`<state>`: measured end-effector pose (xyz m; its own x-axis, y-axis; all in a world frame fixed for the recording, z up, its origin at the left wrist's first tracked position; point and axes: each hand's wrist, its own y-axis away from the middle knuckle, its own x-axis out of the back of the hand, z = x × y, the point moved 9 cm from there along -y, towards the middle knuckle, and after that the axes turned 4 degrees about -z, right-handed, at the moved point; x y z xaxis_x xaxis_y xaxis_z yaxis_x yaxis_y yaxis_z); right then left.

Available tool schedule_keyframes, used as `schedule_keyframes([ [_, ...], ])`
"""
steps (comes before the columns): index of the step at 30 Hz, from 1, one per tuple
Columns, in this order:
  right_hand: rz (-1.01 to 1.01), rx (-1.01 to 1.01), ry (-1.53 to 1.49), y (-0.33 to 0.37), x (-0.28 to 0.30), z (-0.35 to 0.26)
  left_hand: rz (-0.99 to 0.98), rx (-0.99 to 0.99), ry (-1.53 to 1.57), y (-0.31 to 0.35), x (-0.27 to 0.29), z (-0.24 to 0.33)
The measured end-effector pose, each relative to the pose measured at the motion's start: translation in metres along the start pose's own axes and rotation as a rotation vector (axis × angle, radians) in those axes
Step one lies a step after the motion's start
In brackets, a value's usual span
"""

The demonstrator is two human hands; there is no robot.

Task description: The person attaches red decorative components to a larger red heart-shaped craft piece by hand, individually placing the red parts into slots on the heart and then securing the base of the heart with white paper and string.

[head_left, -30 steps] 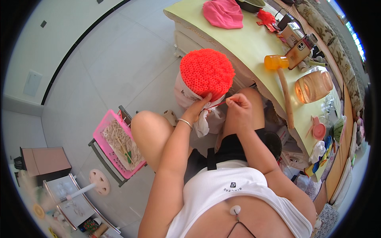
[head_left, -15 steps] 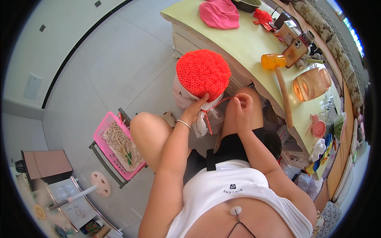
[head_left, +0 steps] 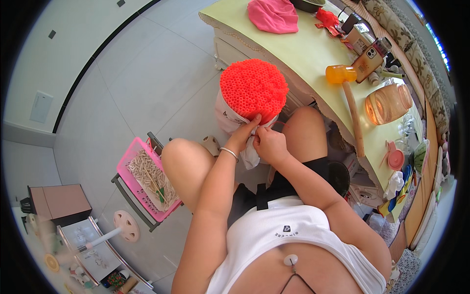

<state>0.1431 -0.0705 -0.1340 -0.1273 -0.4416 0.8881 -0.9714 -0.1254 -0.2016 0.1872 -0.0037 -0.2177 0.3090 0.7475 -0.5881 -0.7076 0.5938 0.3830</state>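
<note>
A thick bundle of red straw-like tubes [head_left: 253, 90] stands upright between my knees, open ends up. White wrapping [head_left: 226, 116] goes round its lower part, and its loose end hangs near my hands. My left hand [head_left: 243, 134] grips the gathered wrapping at the bundle's near side, with the thumb up against the tubes. Close beside it, my right hand [head_left: 270, 144] is closed, fingertips pinched at the tie point. From there a thin red string [head_left: 281, 123] loops out to the right. The fingers hide most of the string.
To my left a pink basket [head_left: 142, 190] holds many small pale sticks. On the right, the pale yellow table [head_left: 313, 63] bears a mallet with an amber head [head_left: 341, 74], a glass jar [head_left: 388, 104], a phone [head_left: 369, 62] and a pink cloth [head_left: 273, 15]. A white round-based stand [head_left: 126, 226] is at lower left.
My right hand has moved left from over my right thigh to the tie point beside my left hand. The string, stretched out before, now shows only as a small loop.
</note>
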Motion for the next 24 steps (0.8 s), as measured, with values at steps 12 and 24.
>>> schedule_keyframes([
  [12,-0.008,0.069,-0.059,0.0,0.018,-0.014,-0.046,0.019,0.033,-0.012,0.008,-0.01],
  [24,0.081,-0.26,-0.346,0.011,0.029,0.076,0.049,0.062,0.022,-0.002,0.006,-0.005],
])
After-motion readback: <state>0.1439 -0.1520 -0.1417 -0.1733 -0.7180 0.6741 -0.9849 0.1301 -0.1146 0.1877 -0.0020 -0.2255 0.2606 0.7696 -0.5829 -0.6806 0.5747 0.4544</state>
